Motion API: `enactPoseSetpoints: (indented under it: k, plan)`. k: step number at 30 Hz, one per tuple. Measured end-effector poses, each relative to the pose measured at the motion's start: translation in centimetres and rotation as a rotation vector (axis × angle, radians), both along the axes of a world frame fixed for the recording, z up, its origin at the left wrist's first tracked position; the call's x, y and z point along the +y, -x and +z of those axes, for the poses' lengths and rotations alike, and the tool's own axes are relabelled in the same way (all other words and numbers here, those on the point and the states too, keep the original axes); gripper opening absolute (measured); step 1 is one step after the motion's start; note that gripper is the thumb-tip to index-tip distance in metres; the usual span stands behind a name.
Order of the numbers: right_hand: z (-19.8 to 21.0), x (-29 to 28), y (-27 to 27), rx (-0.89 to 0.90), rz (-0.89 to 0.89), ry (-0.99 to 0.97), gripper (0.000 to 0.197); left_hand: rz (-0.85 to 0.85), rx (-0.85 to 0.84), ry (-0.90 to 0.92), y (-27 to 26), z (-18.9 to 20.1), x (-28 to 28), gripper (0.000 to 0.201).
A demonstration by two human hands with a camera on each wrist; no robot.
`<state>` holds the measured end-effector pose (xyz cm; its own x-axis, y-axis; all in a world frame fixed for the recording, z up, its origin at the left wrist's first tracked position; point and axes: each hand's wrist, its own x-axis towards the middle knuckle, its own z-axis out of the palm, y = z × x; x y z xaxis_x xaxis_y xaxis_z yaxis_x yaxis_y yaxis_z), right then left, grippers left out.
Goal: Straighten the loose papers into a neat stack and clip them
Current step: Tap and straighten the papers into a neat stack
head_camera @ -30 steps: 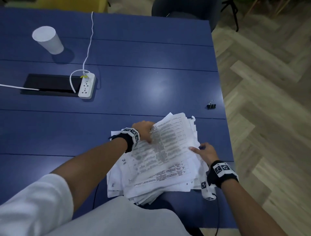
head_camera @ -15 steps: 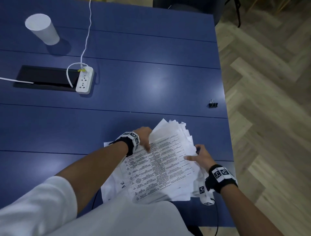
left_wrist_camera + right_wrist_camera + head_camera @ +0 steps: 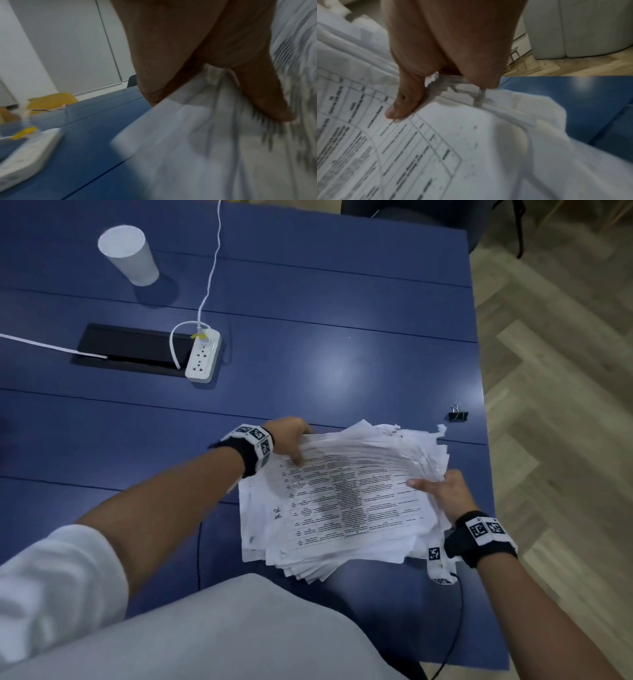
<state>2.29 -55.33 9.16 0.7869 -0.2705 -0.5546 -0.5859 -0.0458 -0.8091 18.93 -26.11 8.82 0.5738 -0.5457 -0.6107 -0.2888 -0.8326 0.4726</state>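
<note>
Uneven printed papers (image 3: 342, 501), clip (image 3: 458, 416) apart

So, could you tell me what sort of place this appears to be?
Probably an office or meeting room. The long blue table has a built-in black cable hatch with a white power strip beside it, a paper cup stands nearby, and printed papers and a binder clip lie on it.

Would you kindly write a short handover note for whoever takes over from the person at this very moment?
Left hand: grips the far left edge of the paper stack, thumb on top.
Right hand: grips the stack's right edge, thumb on the top sheet.
The stack is over the blue table, edges ragged. The binder clip lies untouched near the table's right edge.
Done: papers gathered.
Left: square the edges, fetch the clip, clip the stack.
</note>
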Motion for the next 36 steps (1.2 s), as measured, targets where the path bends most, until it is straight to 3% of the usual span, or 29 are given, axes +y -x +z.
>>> enactPoseSetpoints:
  k: [2,3,7,9,10,12,14,16,20,23,28,33,36]
  plan:
    - [-0.4,-0.7,0.6,-0.023,-0.023,-0.011,0.019,0.096,-0.023,-0.100,-0.6,-0.7,3.7,0.047]
    - [-0.6,-0.9,0.8,-0.023,-0.031,-0.012,0.013,0.202,-0.009,-0.066,-0.6,-1.0,5.6,0.051]
    - [-0.8,-0.8,1.2,-0.043,-0.153,-0.080,0.036,0.793,0.280,0.506,2.8,-2.9,10.2,0.085]
    - [-1.1,-0.6,0.7,-0.029,-0.180,-0.120,0.049,0.843,0.417,0.625,5.0,-3.6,10.1,0.087]
    - [-1.2,-0.4,0.5,-0.047,-0.194,-0.117,0.039,0.848,0.441,0.640,5.8,-3.8,9.8,0.081]
    - [-1.1,0.1,0.0,-0.085,-0.188,-0.068,0.021,0.919,0.349,0.680,6.5,-3.3,8.9,0.063]
    - [-0.2,0.7,-0.8,-0.156,-0.164,-0.040,0.018,1.080,0.162,0.722,6.3,-1.7,8.4,0.039]
    - [1.4,1.4,-1.5,-0.248,-0.157,-0.003,0.020,1.179,0.000,0.785,5.6,-0.1,8.3,0.039]
    - [2.9,2.2,-1.8,-0.442,-0.190,0.018,0.031,1.143,-0.192,0.968,5.9,3.4,7.6,0.033]
    - [1.9,2.6,-1.3,-0.442,-0.179,0.019,0.033,1.130,-0.191,0.993,6.7,3.0,8.1,0.032]
    - [-1.7,2.4,-1.2,-0.361,-0.161,0.098,0.041,0.874,-0.093,0.738,7.3,0.0,8.9,0.046]
    - [-2.1,1.1,-2.0,-0.334,-0.161,0.135,0.043,0.820,-0.011,0.625,6.0,-1.9,10.6,0.056]
    - [-2.3,1.0,-2.6,-0.358,-0.147,0.167,0.012,0.746,0.017,0.452,6.0,-2.2,10.3,0.056]
